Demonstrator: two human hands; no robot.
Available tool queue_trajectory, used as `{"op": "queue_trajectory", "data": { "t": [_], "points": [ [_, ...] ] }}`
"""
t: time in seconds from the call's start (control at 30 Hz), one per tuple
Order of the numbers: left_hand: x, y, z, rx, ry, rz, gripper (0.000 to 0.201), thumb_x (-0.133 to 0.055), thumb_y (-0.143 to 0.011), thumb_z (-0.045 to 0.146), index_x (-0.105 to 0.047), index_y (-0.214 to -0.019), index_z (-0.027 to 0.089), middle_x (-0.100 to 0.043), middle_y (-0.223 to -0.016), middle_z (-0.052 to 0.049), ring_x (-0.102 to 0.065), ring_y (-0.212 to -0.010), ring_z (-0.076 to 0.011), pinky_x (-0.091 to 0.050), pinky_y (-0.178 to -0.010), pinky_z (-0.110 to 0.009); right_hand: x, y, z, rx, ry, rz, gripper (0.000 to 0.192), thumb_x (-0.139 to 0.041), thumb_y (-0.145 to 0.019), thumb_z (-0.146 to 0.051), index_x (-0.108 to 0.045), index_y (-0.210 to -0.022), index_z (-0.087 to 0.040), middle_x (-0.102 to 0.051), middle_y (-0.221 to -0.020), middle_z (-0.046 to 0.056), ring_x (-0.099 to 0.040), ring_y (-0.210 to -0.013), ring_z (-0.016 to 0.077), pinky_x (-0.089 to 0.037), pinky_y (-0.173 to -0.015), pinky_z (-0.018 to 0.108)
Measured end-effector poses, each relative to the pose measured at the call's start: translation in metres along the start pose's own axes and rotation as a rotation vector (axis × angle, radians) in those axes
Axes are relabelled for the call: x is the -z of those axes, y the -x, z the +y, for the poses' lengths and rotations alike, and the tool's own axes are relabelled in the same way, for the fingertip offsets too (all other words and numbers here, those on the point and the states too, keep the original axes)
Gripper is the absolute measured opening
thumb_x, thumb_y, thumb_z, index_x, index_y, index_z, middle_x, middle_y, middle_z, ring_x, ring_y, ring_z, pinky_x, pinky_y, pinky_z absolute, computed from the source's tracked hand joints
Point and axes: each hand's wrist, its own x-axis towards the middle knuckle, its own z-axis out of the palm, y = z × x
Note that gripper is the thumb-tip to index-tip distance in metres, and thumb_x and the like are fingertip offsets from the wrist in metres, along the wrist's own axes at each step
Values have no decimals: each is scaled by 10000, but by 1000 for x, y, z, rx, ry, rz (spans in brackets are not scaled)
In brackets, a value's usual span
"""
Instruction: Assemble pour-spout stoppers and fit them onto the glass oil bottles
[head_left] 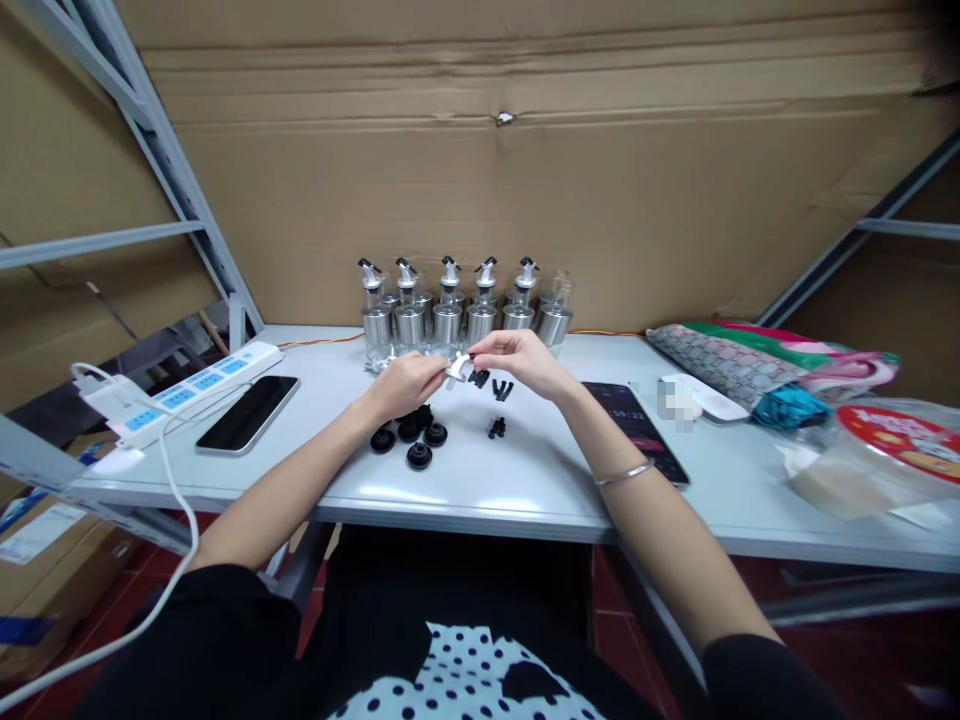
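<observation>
My left hand (405, 386) is closed on a silver-white pourer spout (457, 370), held just above the table. The fingertips of my right hand (525, 360) pinch a small black part (471, 357) against the top of that spout. Below my left hand lie several round black stoppers (419, 455). Beneath my right hand are black lever-shaped pieces (503, 390) and a small cluster of tiny black parts (496, 428). Behind both hands stand several glass and steel oil bottles (448, 325), some topped with silver pourers with black flaps (486, 270).
On the left lie a power strip (199, 390) with a white cable and a phone (250, 414). To the right are a dark phone showing a timer (637, 430), a white object (712, 398), a patterned cloth bag (739, 368) and a plastic tub (885, 465). Cardboard (525, 200) backs the table.
</observation>
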Motion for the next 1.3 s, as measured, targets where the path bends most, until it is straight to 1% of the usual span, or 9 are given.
{"op": "queue_trajectory", "data": {
  "t": [0.13, 0.43, 0.63, 0.77, 0.83, 0.97, 1.1, 1.2, 1.3],
  "points": [
    [0, 1, 0, 21, 28, 3, 260, -312, -942, 227, -563, -966, 163, -681, -857, -53, -620, -759, -160, -415, -727, -273, 0, -1, 2, 10, 8, 28, 279, -782, -559, -295, -709, -782, -144, -695, -708, 22, -618, -687, 134, -482, -727, 306],
    [0, 2, 3, 59, 27, 22, 230, -318, -922, 176, -547, -922, 160, -642, -746, -35, -586, -716, -156, -407, -705, -258, -6, -1, 4, 68, 35, 66, 314, -769, -591, -369, -696, -784, -133, -675, -643, 17, -613, -650, 137, -479, -718, 309],
    [0, -1, 1, 96, 28, -38, 247, -315, -938, 220, -557, -927, 173, -659, -776, -22, -583, -680, -145, -402, -741, -275, -10, 1, 2, 43, 34, -5, 351, -756, -609, -422, -630, -781, -144, -690, -746, 40, -638, -709, 150, -498, -748, 330],
    [6, -3, 4, 118, 45, -60, 266, -327, -938, 260, -575, -894, 172, -659, -762, -24, -578, -667, -141, -392, -732, -276, -12, 1, 0, 52, 50, -22, 366, -746, -624, -438, -597, -802, -154, -664, -710, 19, -606, -650, 126, -495, -692, 307],
    [12, -3, 4, 142, 67, -121, 289, -372, -926, 332, -584, -812, 171, -645, -716, -19, -563, -638, -136, -382, -675, -258, -10, 0, -1, 77, 33, 13, 365, -738, -633, -450, -577, -789, -163, -646, -690, 4, -582, -619, 111, -488, -671, 290],
    [18, -1, 2, 190, 103, -335, 419, -507, -827, 519, -557, -607, 165, -587, -584, -1, -509, -541, -118, -311, -535, -227, 0, -2, -2, 87, -56, 138, 388, -733, -633, -485, -542, -779, -180, -617, -674, -15, -572, -608, 99, -486, -666, 269],
    [16, 1, 1, 204, 104, -452, 381, -599, -762, 466, -532, -541, 163, -564, -533, 5, -467, -493, -104, -280, -502, -222, 4, -4, 1, 31, -124, 197, 457, -759, -573, -529, -526, -772, -191, -613, -676, -22, -572, -596, 100, -494, -661, 272],
    [13, 0, 1, 219, 134, -371, 339, -574, -789, 402, -513, -554, 164, -550, -534, 17, -448, -488, -94, -286, -506, -218, 0, -3, 2, 2, -215, 173, 452, -776, -566, -508, -519, -757, -190, -611, -668, -31, -580, -599, 97, -501, -686, 281],
    [10, -1, 1, 277, 170, -107, 273, -535, -822, 386, -507, -657, 170, -539, -585, 28, -449, -518, -89, -306, -514, -209, -8, -1, 1, -35, -350, 95, 385, -801, -584, -410, -527, -728, -181, -611, -673, -38, -599, -630, 98, -510, -746, 302]
  ]
}}
